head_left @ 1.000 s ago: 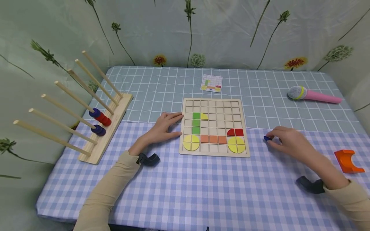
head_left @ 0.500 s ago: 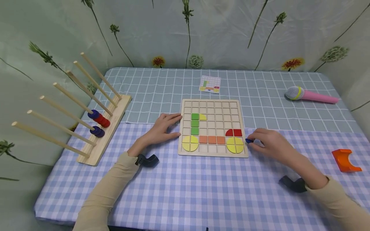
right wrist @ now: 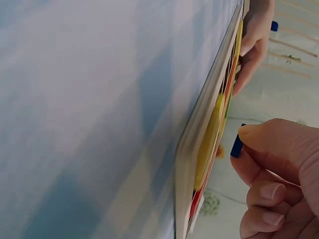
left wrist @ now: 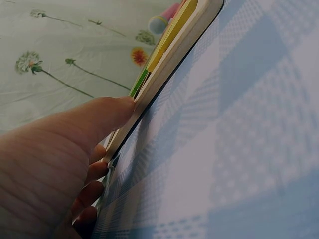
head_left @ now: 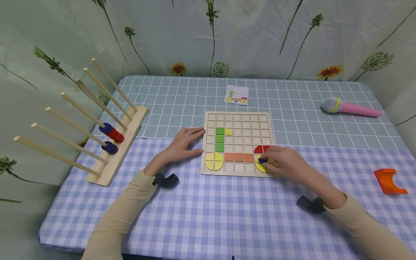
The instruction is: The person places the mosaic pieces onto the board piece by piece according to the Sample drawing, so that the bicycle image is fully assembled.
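A square wooden grid board (head_left: 240, 122) lies mid-table, holding green squares (head_left: 219, 138), orange squares (head_left: 238, 157), red pieces (head_left: 260, 149) and yellow quarter-circle pieces (head_left: 214, 161). My left hand (head_left: 183, 146) rests at the board's left edge with fingers extended; its thumb (left wrist: 117, 112) touches the rim in the left wrist view. Between thumb and index finger, my right hand (head_left: 287, 161) pinches a small dark blue piece (right wrist: 238, 142) above the board's lower right corner. In the head view this hand covers part of the yellow circle and the red pieces.
A wooden peg rack (head_left: 126, 144) with blue and red rings stands at the left. Behind the board lies a pattern card (head_left: 237, 95). A pink microphone (head_left: 352, 107) is at the back right, an orange curved block (head_left: 389, 181) at the right.
My right hand has carried the blue piece leftward from the tablecloth right of the board to over its lower right corner. The left hand stays at the board's left edge.
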`<state>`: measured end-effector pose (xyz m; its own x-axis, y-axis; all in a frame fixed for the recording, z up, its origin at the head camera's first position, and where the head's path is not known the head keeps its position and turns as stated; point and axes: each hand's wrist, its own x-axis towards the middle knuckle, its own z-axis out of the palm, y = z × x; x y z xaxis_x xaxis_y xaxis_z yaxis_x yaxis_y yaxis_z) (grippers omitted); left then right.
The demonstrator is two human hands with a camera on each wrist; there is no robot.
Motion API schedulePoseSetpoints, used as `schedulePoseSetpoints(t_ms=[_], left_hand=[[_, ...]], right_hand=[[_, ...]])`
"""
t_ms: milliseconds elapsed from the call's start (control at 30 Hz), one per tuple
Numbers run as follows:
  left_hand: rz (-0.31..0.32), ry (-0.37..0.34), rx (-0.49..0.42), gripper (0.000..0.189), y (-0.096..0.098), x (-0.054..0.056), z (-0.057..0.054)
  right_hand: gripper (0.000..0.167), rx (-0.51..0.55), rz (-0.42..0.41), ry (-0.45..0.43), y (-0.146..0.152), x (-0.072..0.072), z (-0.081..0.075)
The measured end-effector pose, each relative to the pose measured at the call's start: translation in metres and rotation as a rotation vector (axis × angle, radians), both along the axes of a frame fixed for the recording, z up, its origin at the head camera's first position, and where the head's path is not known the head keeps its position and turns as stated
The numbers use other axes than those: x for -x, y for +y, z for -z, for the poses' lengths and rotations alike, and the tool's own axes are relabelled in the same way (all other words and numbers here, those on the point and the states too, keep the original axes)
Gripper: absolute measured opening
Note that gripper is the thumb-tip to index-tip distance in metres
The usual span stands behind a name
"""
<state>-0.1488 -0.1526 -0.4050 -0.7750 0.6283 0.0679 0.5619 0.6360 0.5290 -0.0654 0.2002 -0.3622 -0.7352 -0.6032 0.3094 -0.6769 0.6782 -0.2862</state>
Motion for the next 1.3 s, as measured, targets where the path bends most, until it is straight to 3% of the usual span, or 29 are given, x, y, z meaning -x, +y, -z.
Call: schedulePoseSetpoints(t_ms=[233, 867, 1033, 1300], left_hand=[[0.001, 0.003, 0.003, 0.068, 0.0, 0.0, 0.0], [-0.005, -0.002, 0.005, 0.067, 0.001, 0.0, -0.001], [-0.006, -0.002, 0.004, 0.067, 0.001, 0.0, -0.001], [-0.007, 0.003, 0.002, 0.067, 0.001, 0.0, -0.001]], right_hand=[[0.011, 0.005, -0.038, 0.012, -0.016, 0.003, 0.001], [0.011, -0.107, -0.087, -0.154, -0.051, 0.005, 0.002], [0.011, -0.13, -0.101, -0.156, -0.056, 0.005, 0.003], [0.013, -0.126, -0.032, -0.149, -0.06, 0.004, 0.002]])
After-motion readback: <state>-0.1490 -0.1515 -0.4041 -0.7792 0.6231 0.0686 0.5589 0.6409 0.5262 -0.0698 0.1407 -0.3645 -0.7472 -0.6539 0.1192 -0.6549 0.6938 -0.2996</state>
